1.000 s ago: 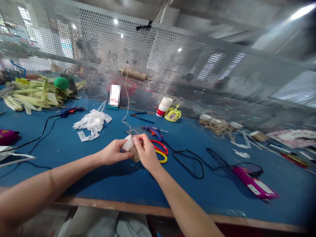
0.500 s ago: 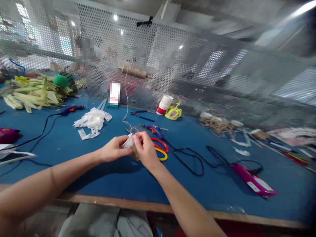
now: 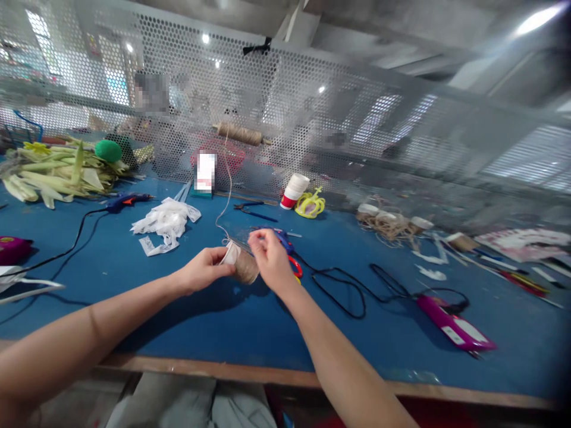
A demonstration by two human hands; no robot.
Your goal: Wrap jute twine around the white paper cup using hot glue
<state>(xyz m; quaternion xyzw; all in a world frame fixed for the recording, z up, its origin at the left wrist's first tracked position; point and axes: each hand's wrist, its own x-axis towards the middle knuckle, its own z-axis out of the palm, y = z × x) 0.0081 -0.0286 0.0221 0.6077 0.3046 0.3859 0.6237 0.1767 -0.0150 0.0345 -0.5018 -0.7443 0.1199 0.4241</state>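
My left hand (image 3: 205, 270) is closed around the white rim end of a small paper cup (image 3: 245, 266), whose lower wall is wrapped in brown twine. The cup lies tilted on its side in the air, its base toward the right. My right hand (image 3: 270, 258) is beside the base, thumb and fingers pinched together; whatever they hold, if anything, cannot be made out. From the cup's rim a strand of twine (image 3: 229, 178) runs up to a twine spool (image 3: 239, 134) at the mesh. Scissors (image 3: 295, 266) with red and yellow handles are partly hidden behind my right hand.
Behind the hands are a blue glue gun (image 3: 283, 239), pliers (image 3: 256, 211), stacked paper cups (image 3: 294, 190) and a yellow crown-shaped piece (image 3: 311, 205). White strips (image 3: 167, 220) and corn husks (image 3: 57, 169) are left; a black cord (image 3: 352, 279) and purple device (image 3: 455, 324) are right.
My right hand has moved off the cup's rim toward its base, uncovering the twine-wrapped wall. The left hand keeps its hold on the cup. The view has shifted slightly.
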